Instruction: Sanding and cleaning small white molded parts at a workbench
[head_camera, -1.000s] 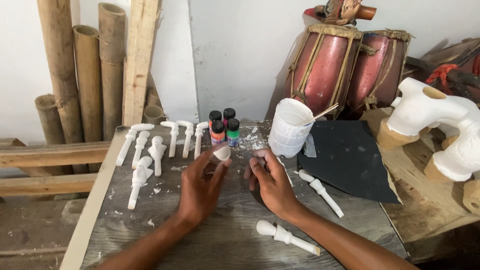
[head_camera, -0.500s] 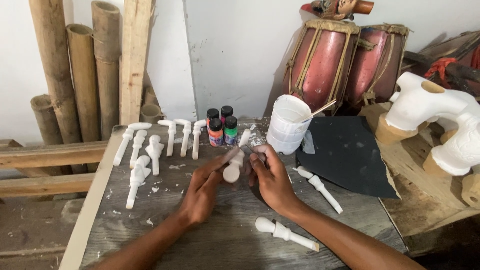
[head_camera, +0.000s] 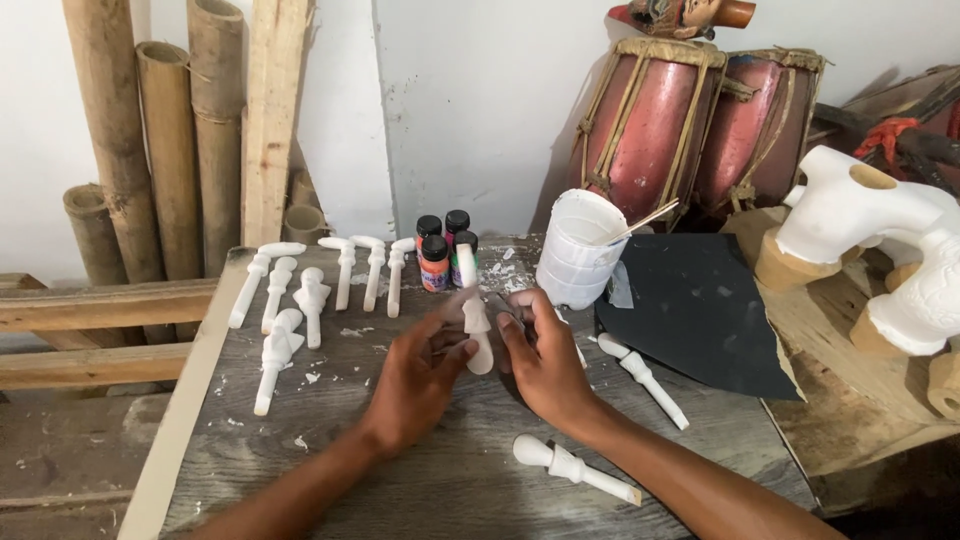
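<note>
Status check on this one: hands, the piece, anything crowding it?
Left hand and right hand both grip one white carved piece, upright above the table. Paint bottles just behind. Nothing between.

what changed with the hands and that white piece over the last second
The left hand had the white carved piece at its fingertips, apart from the right hand. The hands closed together and the piece turned more upright between them; the right hand holds something small that I cannot make out. The row of white pieces, paint bottles, white cup and black sheet stayed put.
</note>
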